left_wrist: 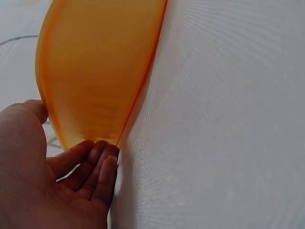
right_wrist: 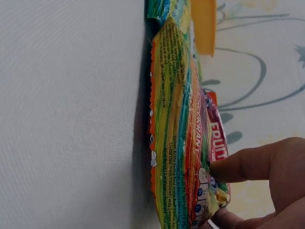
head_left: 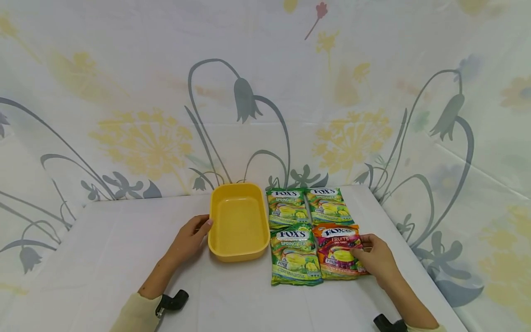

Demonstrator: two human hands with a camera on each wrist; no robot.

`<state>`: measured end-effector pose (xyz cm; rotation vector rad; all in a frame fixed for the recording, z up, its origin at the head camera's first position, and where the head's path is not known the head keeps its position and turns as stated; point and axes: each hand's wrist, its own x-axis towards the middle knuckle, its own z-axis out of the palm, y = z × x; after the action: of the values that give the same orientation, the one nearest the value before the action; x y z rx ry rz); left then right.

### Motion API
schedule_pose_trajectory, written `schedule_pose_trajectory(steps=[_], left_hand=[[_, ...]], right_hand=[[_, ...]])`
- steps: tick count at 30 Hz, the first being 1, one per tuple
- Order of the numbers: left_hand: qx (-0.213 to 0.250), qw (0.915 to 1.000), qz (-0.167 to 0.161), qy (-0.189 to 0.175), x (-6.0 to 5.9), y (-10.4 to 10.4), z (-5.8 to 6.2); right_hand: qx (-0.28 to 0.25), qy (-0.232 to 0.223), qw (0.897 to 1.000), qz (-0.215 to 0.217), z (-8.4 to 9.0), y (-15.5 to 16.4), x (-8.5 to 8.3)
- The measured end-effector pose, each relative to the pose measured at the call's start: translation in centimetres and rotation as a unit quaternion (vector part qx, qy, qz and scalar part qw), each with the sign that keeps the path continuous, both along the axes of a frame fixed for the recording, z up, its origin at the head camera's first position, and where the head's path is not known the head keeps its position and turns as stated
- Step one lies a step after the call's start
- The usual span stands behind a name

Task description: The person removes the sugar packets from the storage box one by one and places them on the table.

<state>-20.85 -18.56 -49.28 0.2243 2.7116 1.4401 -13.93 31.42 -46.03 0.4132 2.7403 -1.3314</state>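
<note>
The tray (head_left: 238,221) sits on the table (head_left: 103,249), near its centre. The left hand (head_left: 188,240) rests on the table just left of the tray, fingertips touching its left wall.

Four candy bags lie flat in a two-by-two block just right of the tray. Rear row: the rear left Spring Tea bag (head_left: 287,208), beside the tray's right rim, and the rear right Spring Tea bag (head_left: 329,206). Front row: the front Spring Tea bag (head_left: 295,256) on the left and the Fruits bag (head_left: 338,251) on the right. Adjacent bags touch or slightly overlap.

The right hand (head_left: 375,258) lies on the right edge of the Fruits bag. A curtain (head_left: 265,92) hangs behind the table.
</note>
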Motion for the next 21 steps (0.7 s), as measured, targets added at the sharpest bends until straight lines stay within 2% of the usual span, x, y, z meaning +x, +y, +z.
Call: schedule_pose_trajectory(steps=[9,15,21], left_hand=[[-0.005,0.9999,-0.008,0.008,-0.1,-0.1,-0.1],[-0.019,0.9997,-0.006,0.012,0.0,-0.3,0.3],[-0.032,0.9984,0.01,0.046,0.1,-1.0,0.7]], right_hand=[[0.085,0.054,0.995,0.018,0.8,-0.3,0.7],[0.123,0.119,0.985,0.029,1.3,-0.3,0.5],[0.158,0.166,0.973,0.039,1.6,-0.6,0.3]])
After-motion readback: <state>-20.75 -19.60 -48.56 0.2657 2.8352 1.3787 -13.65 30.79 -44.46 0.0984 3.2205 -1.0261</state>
